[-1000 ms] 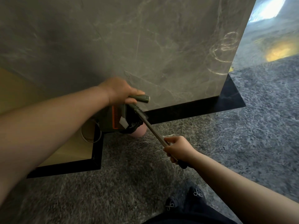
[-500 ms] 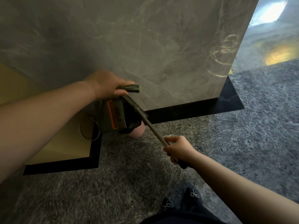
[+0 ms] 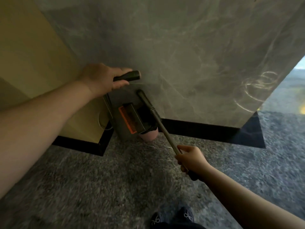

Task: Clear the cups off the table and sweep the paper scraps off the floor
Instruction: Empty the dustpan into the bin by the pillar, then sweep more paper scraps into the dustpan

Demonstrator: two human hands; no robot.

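Your left hand (image 3: 102,80) grips the dustpan (image 3: 132,119) handle; right hand (image 3: 191,160) wraps the broom (image 3: 158,123) shaft. Both look light and stiff; hold low near the wall (image 3: 181,55).

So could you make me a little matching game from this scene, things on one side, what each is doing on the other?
Things:
1. left hand
2. right hand
3. orange comb strip
4. pink bin

States:
a. stands on the floor, black liner inside
b. grips the long grey pole
c. grips the short dark handle
d. runs along the dustpan's edge

Pairs: 1-c, 2-b, 3-d, 4-a
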